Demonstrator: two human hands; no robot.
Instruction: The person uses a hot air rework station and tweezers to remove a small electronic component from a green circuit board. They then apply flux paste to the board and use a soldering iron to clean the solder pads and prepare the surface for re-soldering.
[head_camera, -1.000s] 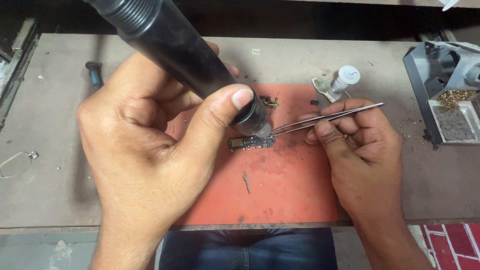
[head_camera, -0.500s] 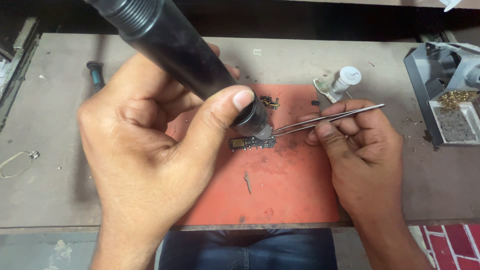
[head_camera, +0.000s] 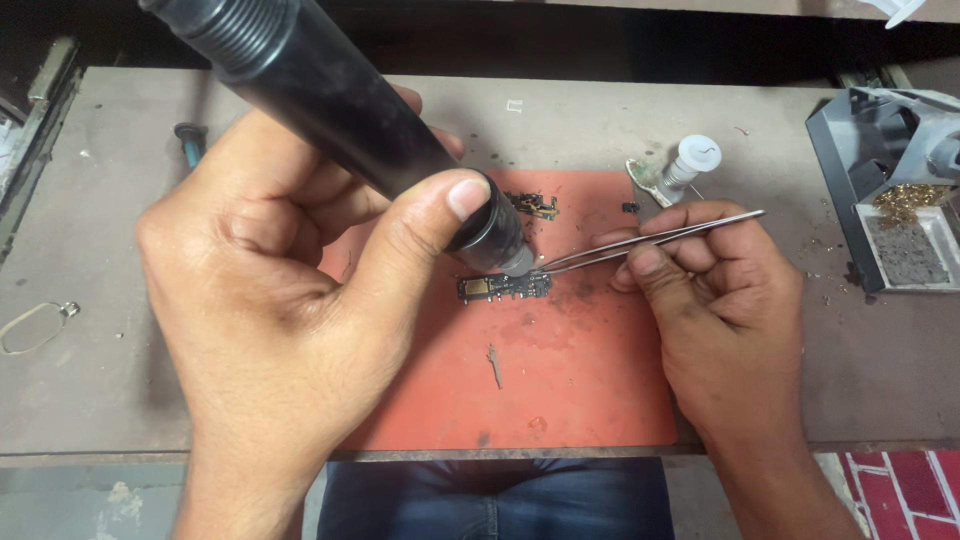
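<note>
Grey workbench (head_camera: 600, 110): red mat (head_camera: 580, 380), white bottle (head_camera: 690, 160), grey tray (head_camera: 880, 180) at rt edge.

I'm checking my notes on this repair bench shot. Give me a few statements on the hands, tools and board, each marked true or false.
1. The left hand grips a black cylindrical tool. True.
2. The right hand holds a screwdriver. False: it holds metal tweezers.
3. The small circuit board lies on an orange-red mat. True.
4. The tweezers' tips are far from the board. False: they reach its right end.
5. A small white bottle stands beyond the mat. True.
</note>
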